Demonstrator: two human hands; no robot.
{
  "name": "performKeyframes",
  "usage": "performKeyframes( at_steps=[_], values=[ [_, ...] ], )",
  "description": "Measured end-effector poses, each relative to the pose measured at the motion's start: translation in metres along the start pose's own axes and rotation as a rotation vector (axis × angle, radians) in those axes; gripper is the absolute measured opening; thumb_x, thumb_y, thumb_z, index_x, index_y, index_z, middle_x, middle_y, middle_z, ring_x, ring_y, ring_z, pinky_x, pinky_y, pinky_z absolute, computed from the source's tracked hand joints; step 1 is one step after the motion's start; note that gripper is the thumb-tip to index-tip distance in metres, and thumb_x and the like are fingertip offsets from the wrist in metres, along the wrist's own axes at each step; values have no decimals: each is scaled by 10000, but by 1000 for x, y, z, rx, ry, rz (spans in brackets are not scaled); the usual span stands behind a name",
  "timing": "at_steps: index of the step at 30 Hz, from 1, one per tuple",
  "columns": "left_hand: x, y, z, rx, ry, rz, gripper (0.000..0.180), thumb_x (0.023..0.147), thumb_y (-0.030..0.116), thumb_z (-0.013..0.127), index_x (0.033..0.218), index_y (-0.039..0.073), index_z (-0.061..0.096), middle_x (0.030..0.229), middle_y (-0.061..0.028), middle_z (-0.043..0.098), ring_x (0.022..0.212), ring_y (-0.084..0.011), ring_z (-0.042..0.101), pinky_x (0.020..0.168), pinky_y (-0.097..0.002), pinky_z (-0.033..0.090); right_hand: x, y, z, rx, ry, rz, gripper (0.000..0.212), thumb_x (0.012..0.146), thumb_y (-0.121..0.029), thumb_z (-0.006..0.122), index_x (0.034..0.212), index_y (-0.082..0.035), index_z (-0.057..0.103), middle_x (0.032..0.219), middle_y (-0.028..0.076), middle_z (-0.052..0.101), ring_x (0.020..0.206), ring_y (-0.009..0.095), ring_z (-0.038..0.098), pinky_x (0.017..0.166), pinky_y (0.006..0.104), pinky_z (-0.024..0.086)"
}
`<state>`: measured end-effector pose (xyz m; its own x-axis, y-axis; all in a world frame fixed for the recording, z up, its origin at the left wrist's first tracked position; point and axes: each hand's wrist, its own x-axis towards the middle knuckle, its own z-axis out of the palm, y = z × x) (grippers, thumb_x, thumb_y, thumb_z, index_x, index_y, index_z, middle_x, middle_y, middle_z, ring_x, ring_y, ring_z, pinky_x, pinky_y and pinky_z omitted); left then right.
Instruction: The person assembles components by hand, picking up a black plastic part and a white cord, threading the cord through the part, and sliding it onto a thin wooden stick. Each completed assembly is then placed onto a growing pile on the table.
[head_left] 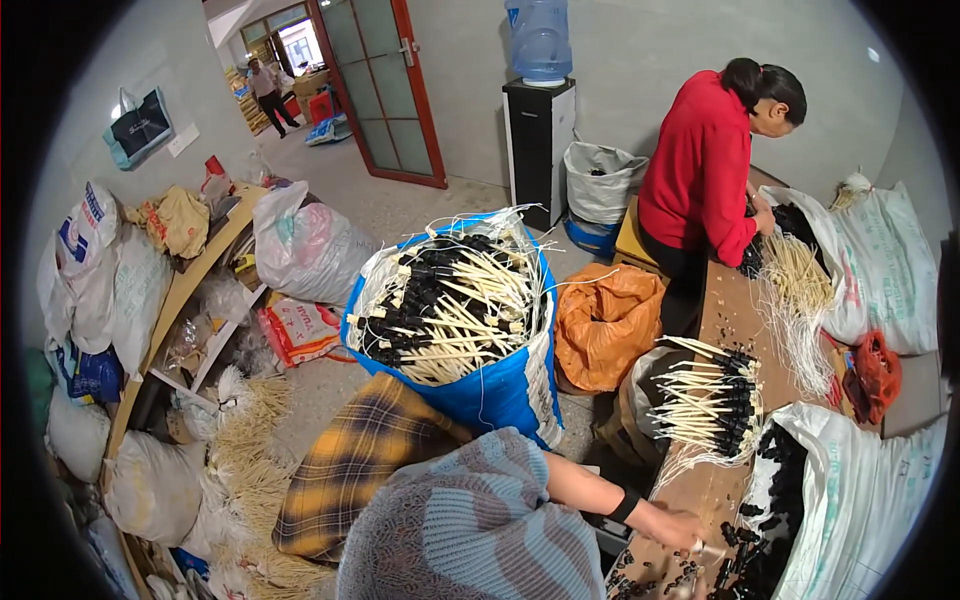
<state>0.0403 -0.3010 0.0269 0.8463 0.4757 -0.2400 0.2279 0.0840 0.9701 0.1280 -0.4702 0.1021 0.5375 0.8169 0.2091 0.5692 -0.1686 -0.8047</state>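
Observation:
My left hand (672, 528), with a black band at the wrist, reaches over the brown table (722, 310) at the lower right. Its fingers are pinched together around something pale and too small to name. Part of my right hand (688, 590) shows, smeared by motion, at the lower edge; its fingers cannot be made out. Small black plastic parts (738, 548) lie scattered beside both hands. Farther along the table rests a stack of cream tubes with black ends and thin white wires (708, 400). An open white woven sack (830, 450) spills more black parts onto the tabletop.
A blue sack (480, 385) full of similar wired tubes stands left of the table, beside an orange sack (608, 325). Across the table, a person in red (695, 175) handles a cream bundle (795, 275). Bags crowd a wooden shelf (165, 325) at left, near a water dispenser (540, 140).

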Motion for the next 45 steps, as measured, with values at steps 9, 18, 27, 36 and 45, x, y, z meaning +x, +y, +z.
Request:
performKeyframes(
  at_steps=[9,18,27,36,45],
  values=[
    [-11,-4,9,260,-136,156,369,708,141,742,1053,41,657,932,-89,672,894,-141,625,761,-304,502,-23,44,47,-450,52,-128,233,817,-181,701,977,-66,576,768,159,595,649,362,589,549,427,451],
    [22,-5,40,353,-341,202,275,707,-1,627,981,-9,649,771,-73,629,724,-92,573,671,-262,468,-56,48,35,-371,267,102,174,782,-127,716,922,-72,630,700,89,578,542,249,574,495,326,441],
    [28,-2,26,614,-386,450,400,700,-39,546,1084,45,624,941,-158,643,898,-324,613,805,-384,482,-57,46,28,-308,382,346,160,792,-82,632,933,-52,702,603,129,592,501,221,589,494,305,450],
    [29,1,26,749,-397,626,350,698,-41,537,1015,67,639,904,-120,628,874,-339,598,736,-423,480,-44,45,35,-295,372,342,161,794,-90,622,930,-60,701,670,141,627,558,257,627,520,315,471],
    [25,4,27,794,-390,628,320,710,-19,537,984,99,654,877,-80,614,851,-314,608,681,-407,488,-50,44,36,-412,406,353,135,796,-109,647,915,-77,700,681,128,642,555,257,629,502,318,466]
  ],
)
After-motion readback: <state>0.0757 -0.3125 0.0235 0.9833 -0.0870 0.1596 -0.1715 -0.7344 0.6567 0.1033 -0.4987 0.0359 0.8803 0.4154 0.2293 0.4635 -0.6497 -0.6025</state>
